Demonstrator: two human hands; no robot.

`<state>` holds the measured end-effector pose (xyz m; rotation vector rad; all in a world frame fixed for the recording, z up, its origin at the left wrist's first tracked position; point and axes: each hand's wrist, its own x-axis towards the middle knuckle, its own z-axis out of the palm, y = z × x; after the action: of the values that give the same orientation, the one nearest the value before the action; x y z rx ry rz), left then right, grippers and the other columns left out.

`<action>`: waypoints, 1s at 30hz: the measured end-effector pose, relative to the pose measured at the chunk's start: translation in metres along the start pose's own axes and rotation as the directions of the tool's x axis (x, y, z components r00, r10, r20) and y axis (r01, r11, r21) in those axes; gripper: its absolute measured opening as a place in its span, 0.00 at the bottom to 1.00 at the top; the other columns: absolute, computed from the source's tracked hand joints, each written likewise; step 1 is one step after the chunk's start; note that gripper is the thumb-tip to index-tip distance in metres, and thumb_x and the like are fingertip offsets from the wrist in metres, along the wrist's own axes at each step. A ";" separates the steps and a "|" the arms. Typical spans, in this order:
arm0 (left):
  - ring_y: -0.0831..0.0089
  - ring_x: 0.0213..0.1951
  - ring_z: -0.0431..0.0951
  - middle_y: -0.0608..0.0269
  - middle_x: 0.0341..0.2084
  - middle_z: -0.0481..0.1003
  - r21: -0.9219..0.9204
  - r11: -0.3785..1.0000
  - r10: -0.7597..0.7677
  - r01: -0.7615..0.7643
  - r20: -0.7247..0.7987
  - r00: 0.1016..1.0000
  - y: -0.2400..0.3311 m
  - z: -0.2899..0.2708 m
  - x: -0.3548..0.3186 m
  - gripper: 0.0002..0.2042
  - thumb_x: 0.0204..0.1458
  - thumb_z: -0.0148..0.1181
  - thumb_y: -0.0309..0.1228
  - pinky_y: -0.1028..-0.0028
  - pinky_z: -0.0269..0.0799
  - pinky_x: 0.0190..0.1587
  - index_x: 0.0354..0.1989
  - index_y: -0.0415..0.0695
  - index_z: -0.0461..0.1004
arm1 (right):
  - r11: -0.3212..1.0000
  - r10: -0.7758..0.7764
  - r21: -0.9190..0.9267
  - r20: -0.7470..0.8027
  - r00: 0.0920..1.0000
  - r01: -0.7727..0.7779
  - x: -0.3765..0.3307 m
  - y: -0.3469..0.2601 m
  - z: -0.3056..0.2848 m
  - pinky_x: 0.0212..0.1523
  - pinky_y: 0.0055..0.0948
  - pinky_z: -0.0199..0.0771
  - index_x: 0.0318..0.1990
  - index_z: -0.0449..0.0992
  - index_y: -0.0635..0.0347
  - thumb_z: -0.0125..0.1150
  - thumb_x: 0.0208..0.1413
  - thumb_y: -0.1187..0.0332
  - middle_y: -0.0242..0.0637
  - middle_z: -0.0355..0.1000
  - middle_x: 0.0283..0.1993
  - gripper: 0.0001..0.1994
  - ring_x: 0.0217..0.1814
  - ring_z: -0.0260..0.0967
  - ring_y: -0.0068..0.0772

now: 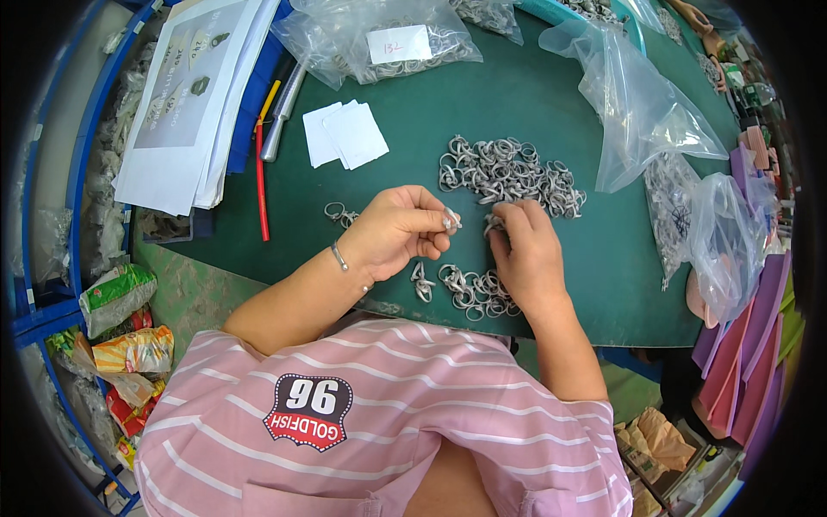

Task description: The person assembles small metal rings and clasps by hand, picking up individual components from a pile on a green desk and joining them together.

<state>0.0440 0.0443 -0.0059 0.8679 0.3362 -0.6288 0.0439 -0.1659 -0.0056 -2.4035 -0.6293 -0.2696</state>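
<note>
A person in a pink shirt [388, 414] with white stripes is sitting or standing at the near edge of a green work table [603, 267], both bare forearms reaching over it. Close to that edge, a small pile of grey rings [478, 293] is lying beside the right wrist, with a little cluster of pieces [423, 282] sitting just to its left.

Beyond them, the left hand [401, 228], a bracelet [339, 256] circling its wrist, is pinching a small grey piece [451, 221] between thumb and fingertips, above the table. The right hand [530, 250] is curving down, its fingertips meeting another grey piece [493, 224]; whether it is gripping that piece is not possible to make out. To the left of the left hand, a few loose rings [341, 214] are resting on the green surface.

Just past the right hand, a larger heap of rings [512, 177] is spreading across the table. Farther off, white cards [362, 136] are overlapping near a red-and-yellow stick [263, 181], while a see-through bag [633, 112] is lying to the right. At the far side, a filled plastic bag [345, 43] is bearing a white label [399, 44].
</note>
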 end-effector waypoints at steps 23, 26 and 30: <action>0.61 0.31 0.75 0.58 0.33 0.69 0.776 -0.147 0.473 -0.613 0.599 0.646 -0.018 0.024 0.032 0.12 0.41 0.65 0.19 0.68 0.71 0.33 0.35 0.39 0.72 | 0.925 0.289 0.269 -0.040 0.956 -0.268 -0.013 0.016 -0.012 0.28 0.28 0.71 0.30 0.76 0.65 0.68 0.44 0.77 0.39 0.74 0.29 0.06 0.27 0.71 0.34; 0.61 0.30 0.74 0.58 0.32 0.70 0.800 -0.091 0.493 -0.593 0.553 0.671 -0.017 0.025 0.031 0.11 0.40 0.66 0.20 0.68 0.72 0.33 0.34 0.40 0.73 | 0.796 0.459 0.430 0.032 0.888 -0.427 -0.016 0.018 -0.015 0.28 0.24 0.72 0.30 0.77 0.65 0.68 0.46 0.77 0.37 0.75 0.28 0.05 0.27 0.72 0.26; 0.61 0.30 0.74 0.58 0.31 0.70 0.809 -0.077 0.502 -0.582 0.536 0.679 -0.019 0.030 0.027 0.12 0.41 0.67 0.23 0.68 0.72 0.33 0.36 0.40 0.74 | 0.685 0.524 0.523 0.130 0.842 -0.507 -0.019 0.021 -0.014 0.30 0.22 0.72 0.29 0.77 0.65 0.68 0.46 0.77 0.34 0.75 0.29 0.05 0.30 0.72 0.21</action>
<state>0.0534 0.0010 -0.0128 2.1168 -0.6629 0.0599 0.0376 -0.1958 -0.0121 -1.9059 0.0301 0.1123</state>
